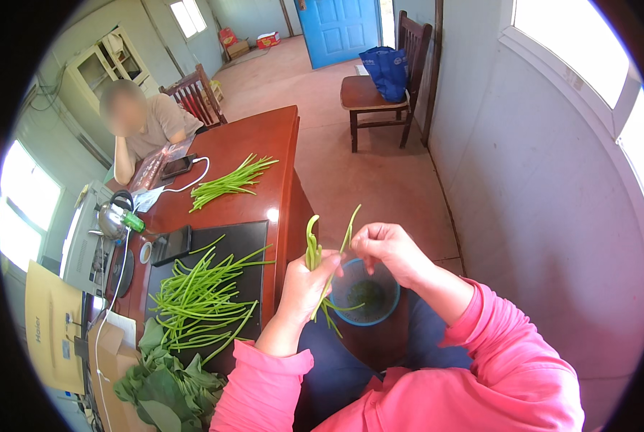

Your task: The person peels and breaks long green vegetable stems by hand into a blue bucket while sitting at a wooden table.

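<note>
My left hand [307,283] is closed around a small bunch of green stems [313,249], with one longer stem held at its thumb and fingertips. Close by on the right, my right hand [389,251] has its fingertips drawn together beside that longer stem; whether they pinch a piece of it is too small to tell. Below both hands is a blue-rimmed basin [366,323] with green bits inside. A loose heap of green stems [208,297] lies on the black desk mat [254,232], with large green leaves [170,386] nearer me. Farther off, a neater pile of stems [233,181] rests on the desk.
The reddish wooden desk [268,135] also holds a phone [177,167], a metal kettle [111,218], a white cable and a printer [81,237]. A person [160,119] sits across it. A wooden chair [359,93] with a blue bag [387,73] stands near the wall.
</note>
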`<state>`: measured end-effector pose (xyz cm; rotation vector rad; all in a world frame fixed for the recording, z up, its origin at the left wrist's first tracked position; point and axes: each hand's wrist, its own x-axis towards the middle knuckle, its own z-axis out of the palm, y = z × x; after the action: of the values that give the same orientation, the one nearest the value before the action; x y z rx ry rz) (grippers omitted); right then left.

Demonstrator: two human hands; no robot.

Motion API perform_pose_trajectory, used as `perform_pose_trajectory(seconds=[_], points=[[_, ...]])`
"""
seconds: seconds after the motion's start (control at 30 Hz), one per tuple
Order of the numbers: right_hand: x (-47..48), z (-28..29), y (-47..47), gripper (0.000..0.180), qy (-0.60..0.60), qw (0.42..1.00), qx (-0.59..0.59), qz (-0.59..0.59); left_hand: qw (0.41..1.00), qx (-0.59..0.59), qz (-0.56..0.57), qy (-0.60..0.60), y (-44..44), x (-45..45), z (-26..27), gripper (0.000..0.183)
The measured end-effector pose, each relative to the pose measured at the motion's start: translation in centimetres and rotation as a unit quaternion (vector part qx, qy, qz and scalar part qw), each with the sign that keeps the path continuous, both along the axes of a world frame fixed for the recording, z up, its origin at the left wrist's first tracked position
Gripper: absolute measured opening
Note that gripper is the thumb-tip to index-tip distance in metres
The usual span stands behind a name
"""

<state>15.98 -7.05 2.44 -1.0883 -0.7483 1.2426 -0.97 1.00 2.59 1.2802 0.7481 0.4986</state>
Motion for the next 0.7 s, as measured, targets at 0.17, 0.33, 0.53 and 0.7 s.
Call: perform_pose_trajectory(seconds=[0.17, 0.33, 0.53, 0.7], points=[[-0.7, -0.5, -1.9, 0.011, -0.04, 0.994, -0.035, 0.094, 0.999, -0.017, 0.026, -0.019, 0.3, 0.3, -0.3, 0.022], [-0.8, 0.5, -4.0, 0.01, -0.029, 0.986, -0.046, 0.159, 0.996, -0.056, 0.04, -0.056, 0.6, -0.5, 0.0, 0.02], [0.1, 1.3, -6.3, 0.006, -0.047, 0.969, -0.033, 0.241, 0.992, -0.069, 0.052, -0.092, 1.1, -0.2, -1.0, 0.021], [0.9, 1.6, -7.9, 0.004, -0.031, 0.946, 0.044, 0.319, 0.984, -0.061, 0.132, -0.106, 1.4, -0.4, -1.5, 0.019]])
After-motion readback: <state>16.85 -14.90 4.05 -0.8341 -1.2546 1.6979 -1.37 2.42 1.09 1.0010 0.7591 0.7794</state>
